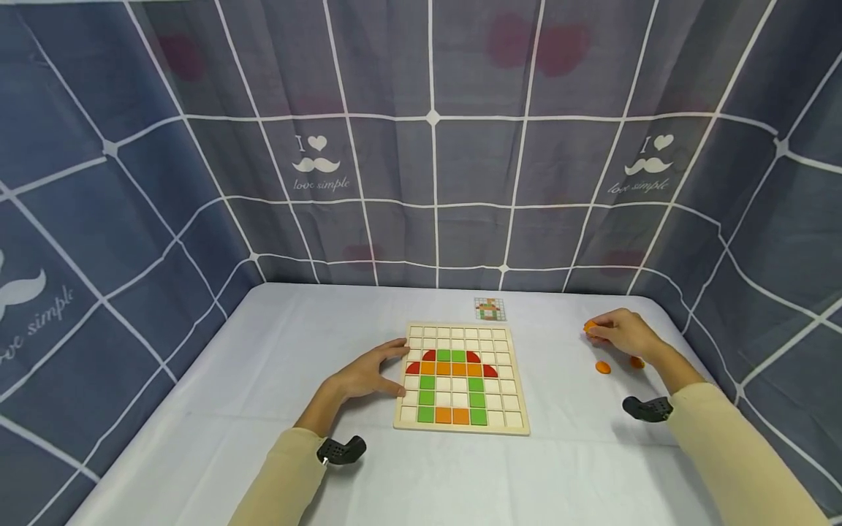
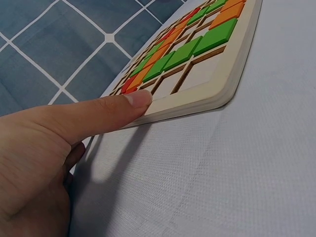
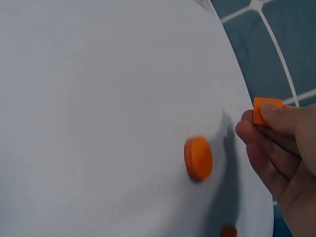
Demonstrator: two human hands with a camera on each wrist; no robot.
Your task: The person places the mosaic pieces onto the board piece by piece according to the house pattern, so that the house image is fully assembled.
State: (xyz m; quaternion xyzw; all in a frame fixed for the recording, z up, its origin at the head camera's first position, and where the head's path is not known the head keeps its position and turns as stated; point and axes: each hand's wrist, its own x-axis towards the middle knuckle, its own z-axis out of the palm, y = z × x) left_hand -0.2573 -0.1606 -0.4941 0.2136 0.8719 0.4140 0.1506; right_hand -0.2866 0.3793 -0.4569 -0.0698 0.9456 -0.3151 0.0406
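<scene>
A square wooden board (image 1: 460, 432) with a grid of cells lies on the white table. Green, orange and red tiles fill some cells in a mushroom-like pattern. My left hand (image 1: 365, 372) rests at the board's left edge, its thumb (image 2: 121, 109) touching the rim and the fingers spread apart from it. Off to the right of the board, my right hand (image 1: 623, 334) pinches a small orange square tile (image 3: 261, 111) between thumb and fingers, above the cloth. Below that hand lie an orange round piece (image 1: 603, 367) and another orange piece (image 1: 636, 362), partly beside the wrist.
A small pattern card (image 1: 490, 309) lies just behind the board's far edge. White cloth (image 1: 197, 438) covers the table. A dark grid-patterned curtain (image 1: 395, 161) encloses the back and both sides.
</scene>
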